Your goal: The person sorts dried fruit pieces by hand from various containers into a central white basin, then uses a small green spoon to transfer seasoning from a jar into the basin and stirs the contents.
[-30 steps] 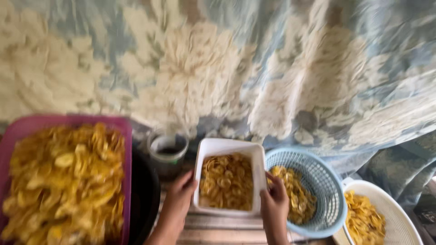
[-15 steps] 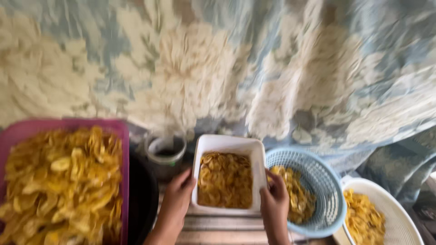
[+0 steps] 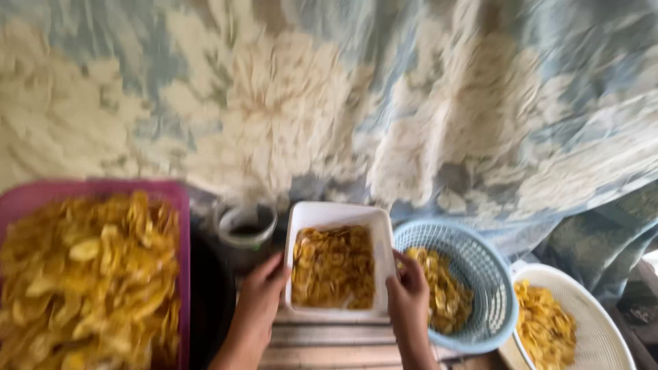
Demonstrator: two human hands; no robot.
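A white rectangular tub [image 3: 337,214] filled with yellow banana chips [image 3: 333,267] sits in the lower middle of the view. My left hand [image 3: 262,293] grips its left wall near the front corner. My right hand [image 3: 409,293] grips its right wall, fingers curled over the rim. Both forearms come up from the bottom edge.
A large pink tray [image 3: 103,188] heaped with chips is at the left, with a dark pan and a small cup [image 3: 245,226] beside it. A blue mesh basket [image 3: 473,260] and a white colander [image 3: 603,322], both holding chips, stand at the right. A floral cloth [image 3: 343,96] hangs behind.
The tub and both hands have shifted slightly up and left in the view; the grip on the tub stays the same.
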